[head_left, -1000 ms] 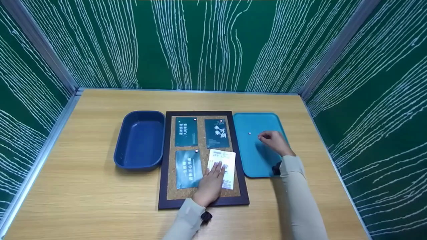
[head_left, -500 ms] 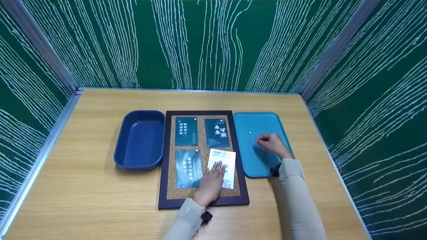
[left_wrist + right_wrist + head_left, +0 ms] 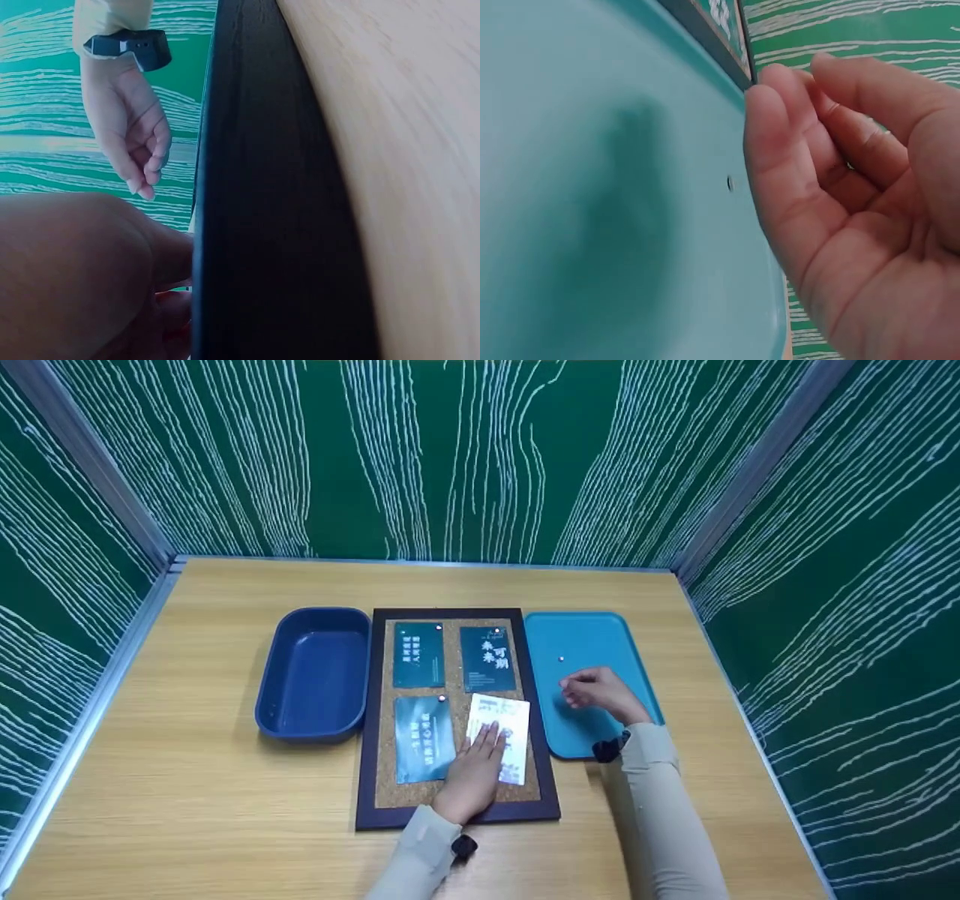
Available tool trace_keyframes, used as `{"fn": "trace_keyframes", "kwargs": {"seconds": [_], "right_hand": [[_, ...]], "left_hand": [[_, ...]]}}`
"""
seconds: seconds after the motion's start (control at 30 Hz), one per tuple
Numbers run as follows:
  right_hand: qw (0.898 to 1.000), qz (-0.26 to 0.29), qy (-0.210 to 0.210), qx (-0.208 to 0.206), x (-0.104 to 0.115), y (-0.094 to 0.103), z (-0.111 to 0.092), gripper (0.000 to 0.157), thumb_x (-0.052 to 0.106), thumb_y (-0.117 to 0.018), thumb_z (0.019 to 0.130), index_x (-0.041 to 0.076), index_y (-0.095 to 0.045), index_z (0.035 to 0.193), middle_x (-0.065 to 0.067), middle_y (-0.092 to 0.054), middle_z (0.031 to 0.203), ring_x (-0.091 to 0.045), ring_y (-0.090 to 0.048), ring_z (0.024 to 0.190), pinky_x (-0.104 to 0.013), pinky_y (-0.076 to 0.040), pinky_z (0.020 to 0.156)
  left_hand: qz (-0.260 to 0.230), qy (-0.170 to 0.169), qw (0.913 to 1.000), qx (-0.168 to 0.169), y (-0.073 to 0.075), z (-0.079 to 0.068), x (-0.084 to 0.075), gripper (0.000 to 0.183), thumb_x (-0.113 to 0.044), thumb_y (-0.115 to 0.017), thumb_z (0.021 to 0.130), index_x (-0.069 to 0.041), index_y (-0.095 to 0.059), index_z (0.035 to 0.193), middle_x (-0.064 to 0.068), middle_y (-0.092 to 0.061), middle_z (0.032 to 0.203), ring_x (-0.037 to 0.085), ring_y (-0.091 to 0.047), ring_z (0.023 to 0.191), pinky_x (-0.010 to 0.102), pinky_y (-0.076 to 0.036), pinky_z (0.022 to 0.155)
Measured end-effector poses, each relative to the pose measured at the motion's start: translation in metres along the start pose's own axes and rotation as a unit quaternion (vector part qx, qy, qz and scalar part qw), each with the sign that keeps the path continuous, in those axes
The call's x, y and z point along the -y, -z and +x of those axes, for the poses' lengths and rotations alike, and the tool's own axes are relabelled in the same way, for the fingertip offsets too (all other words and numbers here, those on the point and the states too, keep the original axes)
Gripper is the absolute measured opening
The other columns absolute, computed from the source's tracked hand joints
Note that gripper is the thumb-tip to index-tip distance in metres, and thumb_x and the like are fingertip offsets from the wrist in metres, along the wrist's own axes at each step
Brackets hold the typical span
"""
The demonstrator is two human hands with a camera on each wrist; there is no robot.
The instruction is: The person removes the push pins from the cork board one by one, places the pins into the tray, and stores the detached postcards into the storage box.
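My left hand (image 3: 474, 776) lies with straight fingers on a white printed card (image 3: 515, 750) at the lower right of a dark-framed cork board (image 3: 409, 796). Over the turquoise tray (image 3: 615, 634), my right hand (image 3: 604, 694) is raised with curled fingers, thumb near the fingertips. In the right wrist view its fingers (image 3: 769, 135) show no object, though something tiny could be hidden between the tips. A small pin-like piece (image 3: 561, 658) lies on the tray, just beyond that hand. Three teal cards, upper left (image 3: 418, 656), upper right (image 3: 487, 660) and lower left (image 3: 424, 739), each carry a small shiny pin head.
A deep blue bin (image 3: 315, 682) stands against the board's left side. The tray borders the board on the right. All rest on a wooden table (image 3: 187, 780), with green, white-streaked panels (image 3: 465, 457) behind and at both sides.
My right hand has moved left and slightly nearer the body over the tray, towards the board. My left hand and the white card have stayed in place.
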State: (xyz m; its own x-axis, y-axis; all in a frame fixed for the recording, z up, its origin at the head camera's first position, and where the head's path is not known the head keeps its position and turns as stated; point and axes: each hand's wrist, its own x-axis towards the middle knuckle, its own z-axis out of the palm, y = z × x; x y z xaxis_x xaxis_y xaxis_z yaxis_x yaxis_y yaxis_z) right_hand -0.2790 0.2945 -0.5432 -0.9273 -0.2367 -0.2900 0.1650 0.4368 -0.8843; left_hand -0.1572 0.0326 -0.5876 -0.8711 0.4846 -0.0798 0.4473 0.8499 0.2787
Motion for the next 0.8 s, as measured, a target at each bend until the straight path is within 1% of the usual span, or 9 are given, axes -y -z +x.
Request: {"fn": "trace_keyframes", "kwargs": {"seconds": [0.13, 0.33, 0.47, 0.6, 0.8], "right_hand": [[0.999, 0.031, -0.024, 0.008, 0.000, -0.009, -0.001, 0.036, 0.017, -0.058, 0.098, -0.013, -0.062, 0.117, -0.029, -0.066, 0.102, -0.026, -0.068, 0.083, -0.032, -0.058, 0.076], [0.996, 0.068, -0.053, 0.023, 0.001, -0.022, -0.004, 0.034, 0.015, -0.060, 0.097, -0.013, -0.062, 0.116, -0.023, -0.069, 0.097, -0.021, -0.069, 0.079, -0.034, -0.058, 0.076], [0.994, 0.089, -0.062, 0.032, 0.001, -0.030, -0.005, 0.034, 0.015, -0.061, 0.096, -0.013, -0.062, 0.116, -0.018, -0.070, 0.092, -0.022, -0.070, 0.078, -0.035, -0.058, 0.074], [0.991, 0.109, -0.072, 0.035, -0.001, -0.039, -0.006, 0.033, 0.013, -0.060, 0.096, -0.014, -0.062, 0.115, -0.017, -0.071, 0.089, -0.021, -0.071, 0.076, -0.034, -0.059, 0.072], [0.988, 0.118, -0.080, 0.058, -0.007, -0.051, -0.009, 0.033, 0.015, -0.060, 0.096, -0.013, -0.063, 0.113, -0.016, -0.070, 0.087, -0.020, -0.070, 0.074, -0.033, -0.059, 0.070]], "left_hand": [[-0.001, 0.000, 1.0000, -0.006, -0.001, 0.000, 0.000, 0.056, -0.007, -0.050, 0.100, -0.005, -0.030, 0.152, 0.013, -0.022, 0.158, 0.027, -0.018, 0.145, 0.045, -0.022, 0.115], [0.001, 0.001, 1.0000, -0.003, 0.000, 0.000, 0.000, 0.055, -0.006, -0.049, 0.100, -0.004, -0.030, 0.152, 0.013, -0.022, 0.158, 0.027, -0.018, 0.145, 0.045, -0.021, 0.115], [0.001, 0.002, 1.0000, -0.003, 0.001, 0.000, -0.001, 0.055, -0.007, -0.048, 0.100, -0.005, -0.030, 0.152, 0.013, -0.022, 0.158, 0.027, -0.018, 0.145, 0.045, -0.021, 0.115], [0.000, 0.003, 1.0000, -0.004, 0.001, 0.000, 0.000, 0.056, -0.008, -0.050, 0.100, -0.005, -0.031, 0.152, 0.013, -0.022, 0.158, 0.027, -0.018, 0.145, 0.045, -0.022, 0.115], [0.002, 0.002, 1.0000, -0.006, 0.000, 0.000, -0.001, 0.059, -0.004, -0.053, 0.096, -0.003, -0.032, 0.151, 0.013, -0.023, 0.158, 0.028, -0.019, 0.145, 0.045, -0.023, 0.115]]}}
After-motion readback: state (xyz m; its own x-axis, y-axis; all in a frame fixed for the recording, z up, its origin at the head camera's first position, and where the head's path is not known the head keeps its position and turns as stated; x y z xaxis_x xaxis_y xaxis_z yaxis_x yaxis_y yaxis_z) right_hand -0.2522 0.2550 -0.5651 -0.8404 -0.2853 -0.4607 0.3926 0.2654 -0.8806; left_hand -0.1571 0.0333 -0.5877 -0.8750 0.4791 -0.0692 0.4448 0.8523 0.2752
